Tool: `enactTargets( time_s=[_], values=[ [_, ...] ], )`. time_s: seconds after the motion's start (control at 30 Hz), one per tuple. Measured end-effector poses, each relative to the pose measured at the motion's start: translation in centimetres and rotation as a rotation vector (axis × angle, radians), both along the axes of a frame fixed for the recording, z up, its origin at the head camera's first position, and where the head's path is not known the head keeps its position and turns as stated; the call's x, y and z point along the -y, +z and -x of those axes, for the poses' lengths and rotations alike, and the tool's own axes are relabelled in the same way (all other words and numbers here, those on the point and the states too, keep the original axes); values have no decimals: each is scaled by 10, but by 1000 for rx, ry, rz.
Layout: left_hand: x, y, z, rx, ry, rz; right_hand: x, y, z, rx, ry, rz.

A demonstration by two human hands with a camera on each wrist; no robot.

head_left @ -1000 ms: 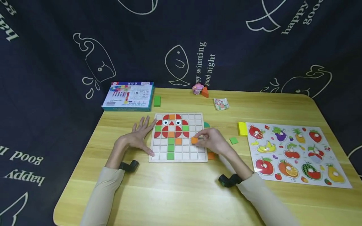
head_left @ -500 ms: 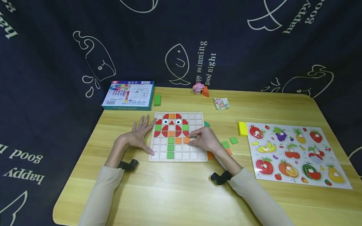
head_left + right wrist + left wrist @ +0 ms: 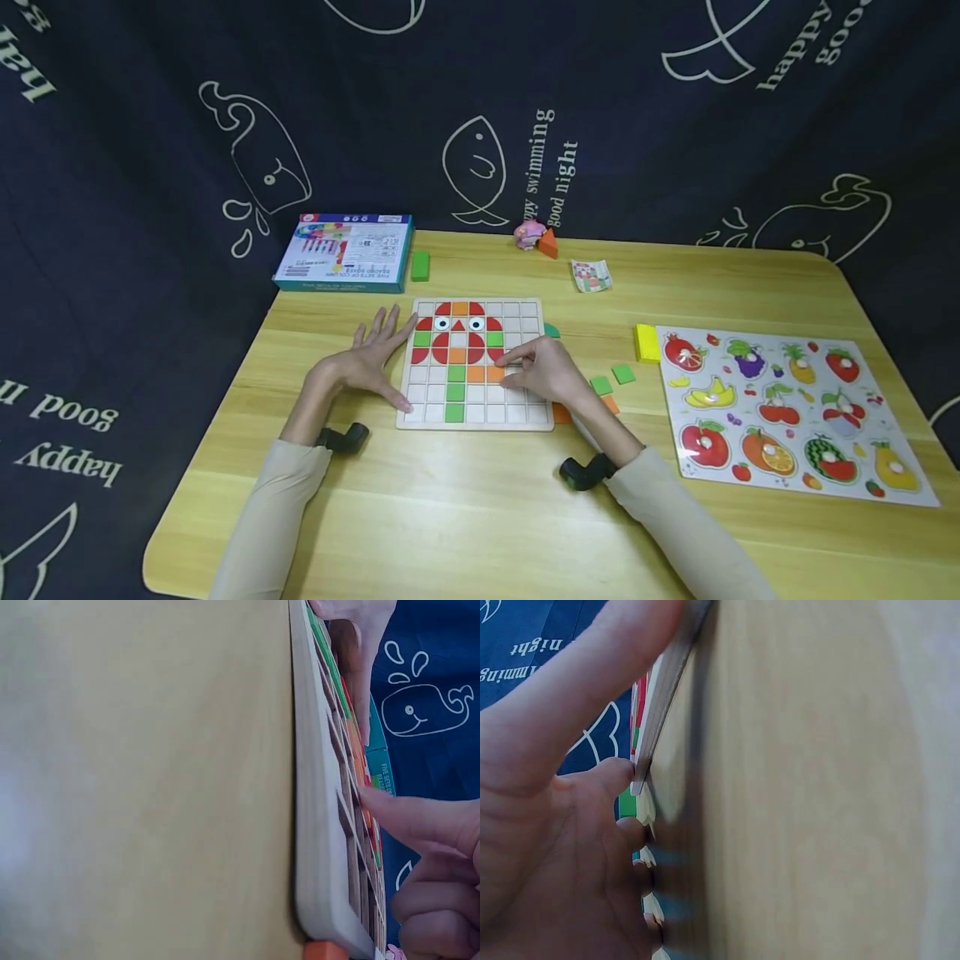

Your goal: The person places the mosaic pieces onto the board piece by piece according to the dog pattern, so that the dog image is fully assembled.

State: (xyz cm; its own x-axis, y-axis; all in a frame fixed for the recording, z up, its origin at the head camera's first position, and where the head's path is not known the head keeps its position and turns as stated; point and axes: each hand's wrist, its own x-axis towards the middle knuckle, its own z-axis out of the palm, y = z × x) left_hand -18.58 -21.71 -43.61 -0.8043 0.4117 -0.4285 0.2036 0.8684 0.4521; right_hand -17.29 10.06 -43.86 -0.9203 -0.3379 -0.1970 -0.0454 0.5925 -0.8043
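My right hand (image 3: 551, 369) is over the wooden grid board (image 3: 517, 414) in the head view, its thumb and forefinger pinching the right end of an orange square tile (image 3: 495, 374). That tile lies in a cell beside another orange tile (image 3: 475, 374). In the right wrist view a fingertip (image 3: 375, 801) touches down among the board's cells. My left hand (image 3: 363, 367) is spread along the board's left edge, with thumb and forefinger touching it. Red rounded pieces (image 3: 441, 347), eye tiles (image 3: 476, 324) and green squares (image 3: 455, 393) form a figure on the board.
Loose green tiles (image 3: 623, 374) and an orange tile (image 3: 611, 405) lie right of the board. Farther right are a yellow block (image 3: 647, 343) and a fruit puzzle (image 3: 795, 479). Behind stand a box (image 3: 345, 254), green block (image 3: 420, 267), picture card (image 3: 592, 276) and pink toy (image 3: 528, 234).
My right hand has moved left across the board with the orange tile, which now lies flat beside the other orange one. The left hand has stayed at the board's edge.
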Motion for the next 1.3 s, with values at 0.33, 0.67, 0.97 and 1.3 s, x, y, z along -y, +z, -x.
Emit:
enactTargets(
  time_s=[0.33, 0.67, 0.97, 1.3],
  values=[
    [-1, 1, 0, -15, -14, 6, 1, -1, 0, 41, 33, 86],
    [-2, -1, 2, -11, -11, 1, -86, 15, -28, -37, -173, -39],
    [-1, 0, -1, -15, -10, -15, -127, 5, -55, 37, -153, -126],
    [1, 0, 1, -19, -17, -8, -129, -1, -49, 41, -171, -126]
  ],
)
